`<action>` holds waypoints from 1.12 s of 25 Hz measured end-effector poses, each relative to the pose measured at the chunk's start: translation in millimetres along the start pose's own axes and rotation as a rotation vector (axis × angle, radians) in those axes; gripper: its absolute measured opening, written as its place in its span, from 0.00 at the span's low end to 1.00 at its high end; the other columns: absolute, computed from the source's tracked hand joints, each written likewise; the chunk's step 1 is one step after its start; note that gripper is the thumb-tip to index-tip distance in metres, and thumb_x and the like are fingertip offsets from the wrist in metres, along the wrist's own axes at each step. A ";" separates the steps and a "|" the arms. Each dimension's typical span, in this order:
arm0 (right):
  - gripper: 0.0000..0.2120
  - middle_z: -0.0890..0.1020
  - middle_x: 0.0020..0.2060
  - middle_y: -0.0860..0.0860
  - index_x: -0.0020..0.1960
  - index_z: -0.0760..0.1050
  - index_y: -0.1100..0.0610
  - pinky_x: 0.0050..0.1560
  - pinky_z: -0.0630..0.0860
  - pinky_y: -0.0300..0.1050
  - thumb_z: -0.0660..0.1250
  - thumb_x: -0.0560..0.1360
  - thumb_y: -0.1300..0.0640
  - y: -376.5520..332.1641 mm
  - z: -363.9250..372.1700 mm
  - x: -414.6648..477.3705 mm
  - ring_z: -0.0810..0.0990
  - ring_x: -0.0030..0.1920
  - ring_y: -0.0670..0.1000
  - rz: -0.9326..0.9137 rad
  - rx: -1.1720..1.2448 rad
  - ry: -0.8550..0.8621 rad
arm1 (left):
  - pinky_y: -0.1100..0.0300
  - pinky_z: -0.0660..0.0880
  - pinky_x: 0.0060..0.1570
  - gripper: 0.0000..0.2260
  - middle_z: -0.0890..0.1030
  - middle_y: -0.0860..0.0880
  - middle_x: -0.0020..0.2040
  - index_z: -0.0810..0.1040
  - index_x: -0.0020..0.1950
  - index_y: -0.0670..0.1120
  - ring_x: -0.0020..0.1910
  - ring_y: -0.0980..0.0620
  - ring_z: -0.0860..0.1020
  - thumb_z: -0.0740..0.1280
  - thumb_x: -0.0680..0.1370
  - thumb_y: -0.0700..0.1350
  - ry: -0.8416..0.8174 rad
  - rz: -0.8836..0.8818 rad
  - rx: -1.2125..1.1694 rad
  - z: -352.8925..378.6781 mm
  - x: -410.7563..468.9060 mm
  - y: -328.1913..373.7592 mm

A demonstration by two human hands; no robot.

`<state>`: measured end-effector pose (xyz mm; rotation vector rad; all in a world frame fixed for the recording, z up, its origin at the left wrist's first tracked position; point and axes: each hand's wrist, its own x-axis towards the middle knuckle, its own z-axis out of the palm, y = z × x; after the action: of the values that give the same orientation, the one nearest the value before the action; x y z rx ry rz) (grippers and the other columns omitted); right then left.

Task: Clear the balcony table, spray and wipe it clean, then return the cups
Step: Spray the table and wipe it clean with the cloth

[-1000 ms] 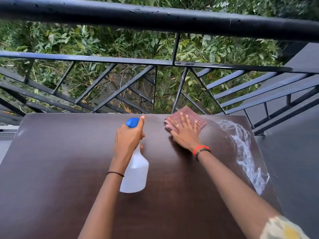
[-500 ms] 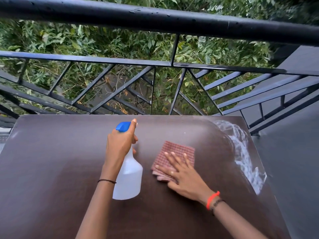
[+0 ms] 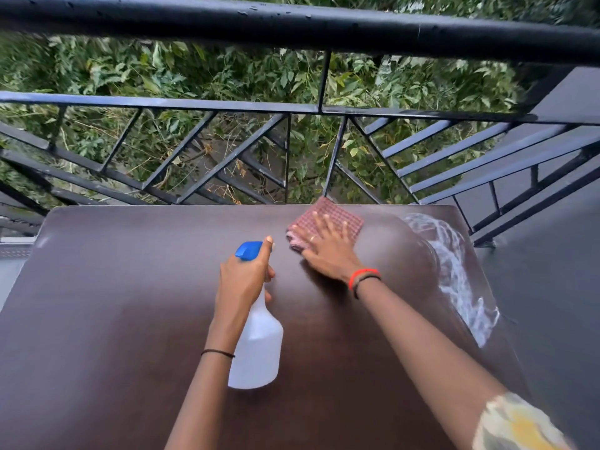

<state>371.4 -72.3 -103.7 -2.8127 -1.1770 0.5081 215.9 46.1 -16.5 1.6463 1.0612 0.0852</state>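
A dark brown table (image 3: 113, 303) fills the lower view. My left hand (image 3: 243, 277) grips the neck of a translucent white spray bottle (image 3: 258, 349) with a blue trigger head, held just above the table's middle. My right hand (image 3: 328, 251) lies flat, fingers spread, on a folded red checked cloth (image 3: 337, 216) pressed against the table near its far edge. A streak of white foam (image 3: 454, 277) runs along the right side of the table. No cups are in view.
A black metal railing (image 3: 292, 108) with diagonal bars stands right behind the table's far edge, with green foliage beyond it. Grey balcony floor (image 3: 552, 287) lies to the right of the table.
My right hand pulled the cloth back toward me, then pushed it out again to the table's far edge. The left hand and bottle stayed about where they were.
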 end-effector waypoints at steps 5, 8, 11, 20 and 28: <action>0.27 0.50 0.78 0.50 0.73 0.61 0.44 0.72 0.41 0.67 0.51 0.74 0.43 -68.3 57.4 -130.9 0.44 0.77 0.55 -0.333 0.103 0.019 | 0.56 0.72 0.43 0.26 0.81 0.49 0.29 0.78 0.34 0.41 0.33 0.50 0.78 0.62 0.78 0.62 0.057 0.031 0.028 11.6 -19.6 1.4; 0.33 0.54 0.77 0.50 0.72 0.60 0.37 0.70 0.49 0.63 0.60 0.68 0.42 -55.4 98.6 -230.6 0.50 0.77 0.53 -0.434 0.006 0.033 | 0.51 0.79 0.45 0.24 0.83 0.49 0.31 0.84 0.43 0.43 0.32 0.45 0.80 0.63 0.76 0.63 0.057 0.024 -0.053 14.0 -34.6 -1.4; 0.42 0.56 0.76 0.52 0.73 0.58 0.37 0.68 0.56 0.61 0.64 0.60 0.40 -11.2 113.0 -310.8 0.57 0.75 0.54 -0.418 -0.046 0.042 | 0.48 0.81 0.48 0.22 0.82 0.49 0.32 0.83 0.43 0.43 0.31 0.46 0.79 0.64 0.77 0.62 0.077 0.010 -0.063 19.3 -60.4 -7.8; 0.31 0.43 0.77 0.48 0.72 0.46 0.30 0.72 0.34 0.59 0.44 0.69 0.40 62.5 73.0 -283.5 0.43 0.77 0.55 0.027 0.027 0.034 | 0.44 0.80 0.50 0.26 0.83 0.49 0.31 0.85 0.42 0.47 0.36 0.44 0.83 0.63 0.71 0.68 0.036 -0.037 0.019 47.9 -175.1 -57.0; 0.37 0.58 0.76 0.52 0.73 0.56 0.34 0.70 0.46 0.60 0.61 0.65 0.45 9.0 138.1 -433.7 0.55 0.76 0.56 -0.227 0.044 0.011 | 0.47 0.80 0.50 0.21 0.84 0.47 0.33 0.82 0.42 0.46 0.26 0.44 0.81 0.63 0.76 0.64 0.048 -0.021 0.071 65.9 -251.1 -65.4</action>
<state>49.0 -393.6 -114.4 -2.5964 -1.4397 0.4939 64.9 -172.1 18.8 1.7040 1.1286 0.0740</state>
